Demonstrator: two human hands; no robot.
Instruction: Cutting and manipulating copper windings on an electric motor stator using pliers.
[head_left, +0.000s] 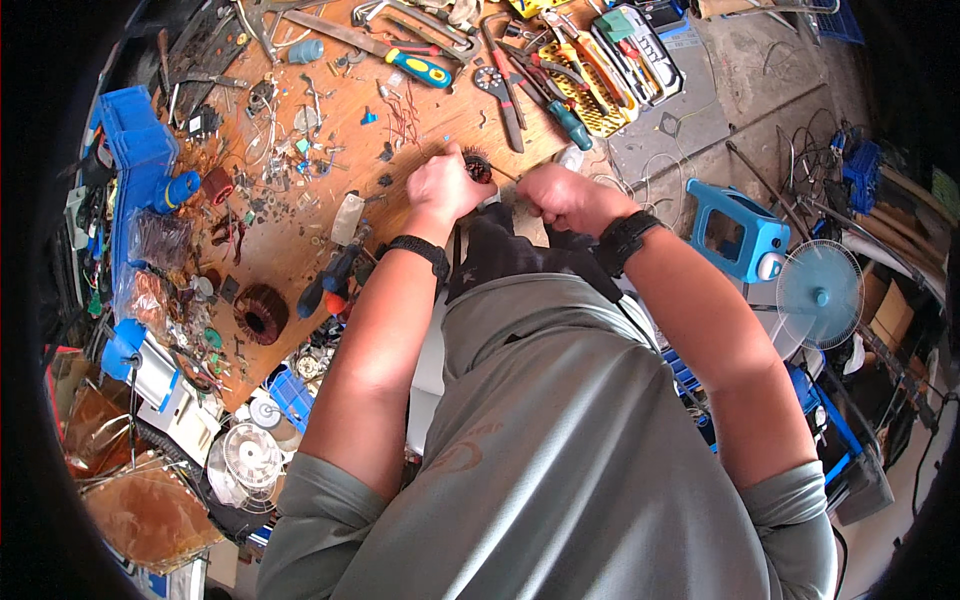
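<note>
My left hand [440, 185] is closed around a small dark, ring-shaped motor part with reddish windings [478, 168] at the table's near edge. To its right, my right hand [562, 193] is closed like a fist. A thin yellowish rod [506, 174] runs from this fist toward the ring; its far end seems to reach the ring's side, but I cannot tell whether they touch. Whatever else lies inside the right fist is hidden by the fingers. Both hands are just above my lap, with a dark band on each wrist.
The wooden table [345, 120] bears scraps, a large file [420, 70], red-handled pliers [497, 98] and a yellow tool tray [600, 115]. A larger copper-wound stator [261, 314] lies near its left edge. A blue stool [735, 230] and a fan [820, 295] stand at right.
</note>
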